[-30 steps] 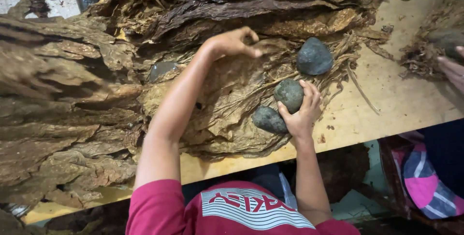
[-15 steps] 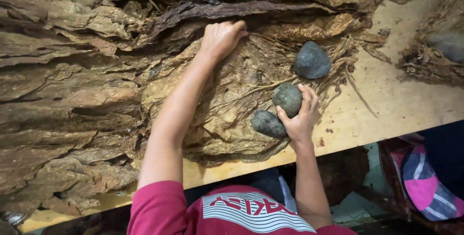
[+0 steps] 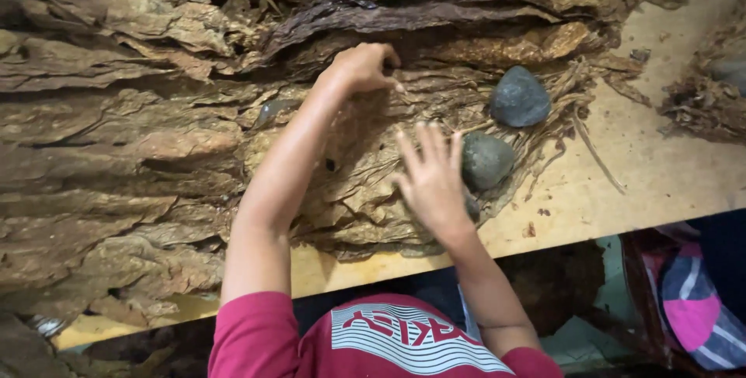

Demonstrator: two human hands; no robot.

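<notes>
Left hand (image 3: 364, 67) is clenched, apparently pinching the dried leaf (image 3: 350, 184), whose long axis runs left-right. Right hand (image 3: 430, 180) is released, fingers spread, beside a grey stone (image 3: 486, 160).

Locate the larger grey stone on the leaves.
In the head view, the larger grey stone lies right of centre on the dried leaves, just above the smaller stone and right of both hands.

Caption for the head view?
Left hand grips dried tobacco leaves; right hand spread flat beside grey stones.
</notes>
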